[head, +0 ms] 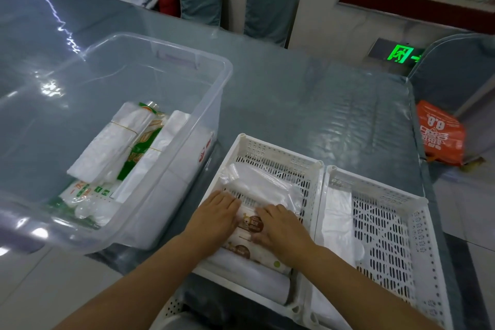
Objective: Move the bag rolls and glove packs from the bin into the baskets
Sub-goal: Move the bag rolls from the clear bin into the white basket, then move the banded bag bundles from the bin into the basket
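Hands first, in the head view: the left hand [217,215] and the right hand [281,228] both lie palm-down inside the left basket [270,154], pressing flat on a pack with brown round labels [253,225]. Each grip is spread open, fingers extended over the pack rather than curled round it; neither closes on anything. Beyond the fingertips, in the same basket, lies a clear plastic glove pack [265,185], and nearer the person a white bag roll [251,280] rests along the basket's front wall.

The right basket [385,195], white and perforated like the first, stands touching the left one side by side. A folded white bag bundle [338,225] lies along its left wall; the rest of its slotted floor shows bare.

To the left, a clear plastic bin [160,47] sits on the counter [308,104], near the left basket. It holds white bag bundles tied with thin bands [112,147], a green-and-white printed roll [144,142] between them, and more green-printed packs [83,193] at its near end.

The counter is covered in a shiny grey-blue sheet. At its far right edge rests an orange bag [440,134]. Behind stand grey-covered chairs [270,5] and a lit green exit sign [400,54].
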